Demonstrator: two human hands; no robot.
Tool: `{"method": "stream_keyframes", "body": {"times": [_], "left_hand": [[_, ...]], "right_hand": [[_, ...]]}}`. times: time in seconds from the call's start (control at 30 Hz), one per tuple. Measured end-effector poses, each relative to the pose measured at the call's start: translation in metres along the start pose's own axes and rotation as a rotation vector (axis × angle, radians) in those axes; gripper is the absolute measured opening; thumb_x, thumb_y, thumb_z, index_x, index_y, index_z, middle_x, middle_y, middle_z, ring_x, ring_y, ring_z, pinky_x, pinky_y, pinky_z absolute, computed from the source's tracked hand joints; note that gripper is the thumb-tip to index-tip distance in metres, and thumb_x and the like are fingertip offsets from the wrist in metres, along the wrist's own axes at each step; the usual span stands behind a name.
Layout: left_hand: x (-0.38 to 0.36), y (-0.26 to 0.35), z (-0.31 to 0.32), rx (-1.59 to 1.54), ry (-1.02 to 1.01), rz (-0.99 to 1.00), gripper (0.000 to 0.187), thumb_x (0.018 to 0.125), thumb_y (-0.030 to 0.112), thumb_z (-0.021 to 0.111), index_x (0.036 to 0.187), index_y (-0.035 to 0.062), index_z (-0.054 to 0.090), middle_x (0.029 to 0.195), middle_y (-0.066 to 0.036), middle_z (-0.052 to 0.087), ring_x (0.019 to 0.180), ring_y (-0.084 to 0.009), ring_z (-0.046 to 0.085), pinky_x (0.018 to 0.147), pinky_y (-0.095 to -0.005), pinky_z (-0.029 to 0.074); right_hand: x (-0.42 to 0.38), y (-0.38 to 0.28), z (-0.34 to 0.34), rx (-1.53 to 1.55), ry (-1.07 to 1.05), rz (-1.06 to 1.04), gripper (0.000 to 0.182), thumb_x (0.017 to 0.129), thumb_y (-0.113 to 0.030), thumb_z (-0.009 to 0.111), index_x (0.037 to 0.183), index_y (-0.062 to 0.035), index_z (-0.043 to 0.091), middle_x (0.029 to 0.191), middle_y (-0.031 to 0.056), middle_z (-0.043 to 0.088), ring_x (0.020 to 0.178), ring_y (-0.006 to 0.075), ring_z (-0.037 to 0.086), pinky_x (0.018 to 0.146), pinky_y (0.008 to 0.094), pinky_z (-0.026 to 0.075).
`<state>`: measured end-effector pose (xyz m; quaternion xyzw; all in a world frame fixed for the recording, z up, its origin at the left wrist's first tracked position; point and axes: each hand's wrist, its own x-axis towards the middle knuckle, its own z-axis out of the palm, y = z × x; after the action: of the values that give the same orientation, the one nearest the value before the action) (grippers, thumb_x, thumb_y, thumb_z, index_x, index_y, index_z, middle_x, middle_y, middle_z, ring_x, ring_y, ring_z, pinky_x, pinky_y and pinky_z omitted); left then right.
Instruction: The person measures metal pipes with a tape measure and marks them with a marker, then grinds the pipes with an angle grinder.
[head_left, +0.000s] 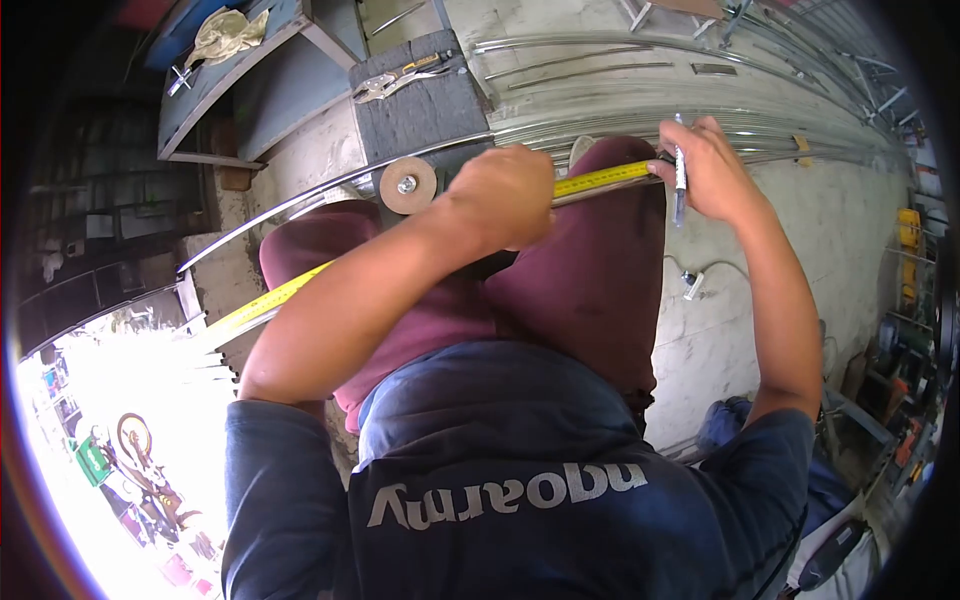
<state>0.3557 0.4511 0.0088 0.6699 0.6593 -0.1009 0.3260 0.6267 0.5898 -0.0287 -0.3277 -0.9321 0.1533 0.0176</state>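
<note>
A yellow tape measure blade (600, 181) stretches across my thighs, and its far stretch runs on past my left forearm toward the bright lower left. My left hand (505, 197) is closed in a fist around the blade; what else lies inside the fist is hidden. A thin metal strip or tube seems to lie along the blade's lower edge. Between the fingers of my right hand (708, 170) is a pen (681, 175), held upright. The thumb of that hand touches the right end of the blade. Left of my left hand is a round brown abrasive disc (408, 185) with a central nut.
Long metal tubes (590, 130) lie across the floor ahead. Locking pliers (400, 83) rest on a dark grey block (420, 115). A metal-framed table (290, 90) with a cloth (228, 38) stands front left. Tools line the right side.
</note>
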Motion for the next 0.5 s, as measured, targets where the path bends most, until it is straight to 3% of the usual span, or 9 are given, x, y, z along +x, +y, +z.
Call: {"method": "stream_keyframes", "body": {"times": [0.17, 0.33, 0.5], "left_hand": [[-0.054, -0.056, -0.001, 0.148, 0.057, 0.015, 0.043, 0.093, 0.034, 0.087, 0.119, 0.0005, 0.079, 0.115, -0.025, 0.079, 0.117, -0.0443, 0.074, 0.102, -0.0531, 0.058], [-0.137, -0.129, 0.003, -0.003, 0.116, -0.113, 0.04, 0.092, 0.027, 0.088, 0.124, 0.0046, 0.08, 0.105, -0.024, 0.079, 0.107, -0.0449, 0.075, 0.1, -0.0531, 0.057], [-0.222, -0.189, 0.001, 0.069, 0.204, -0.259, 0.033, 0.088, 0.02, 0.089, 0.118, 0.0072, 0.084, 0.095, -0.025, 0.077, 0.1, -0.0448, 0.075, 0.095, -0.0519, 0.056]], "right_hand": [[0.002, -0.01, -0.006, -0.033, -0.011, 0.041, 0.032, 0.096, -0.021, 0.088, 0.106, -0.0063, 0.061, 0.092, 0.0144, 0.074, 0.095, 0.0399, 0.057, 0.086, 0.0525, 0.051], [0.004, -0.025, -0.005, 0.032, 0.062, 0.009, 0.03, 0.095, -0.015, 0.087, 0.097, -0.0054, 0.058, 0.085, 0.0142, 0.069, 0.091, 0.0393, 0.055, 0.084, 0.0521, 0.049], [0.014, -0.026, -0.005, -0.001, -0.012, 0.027, 0.029, 0.094, -0.015, 0.087, 0.098, -0.0048, 0.059, 0.092, 0.0157, 0.073, 0.095, 0.0401, 0.057, 0.087, 0.0519, 0.051]]}}
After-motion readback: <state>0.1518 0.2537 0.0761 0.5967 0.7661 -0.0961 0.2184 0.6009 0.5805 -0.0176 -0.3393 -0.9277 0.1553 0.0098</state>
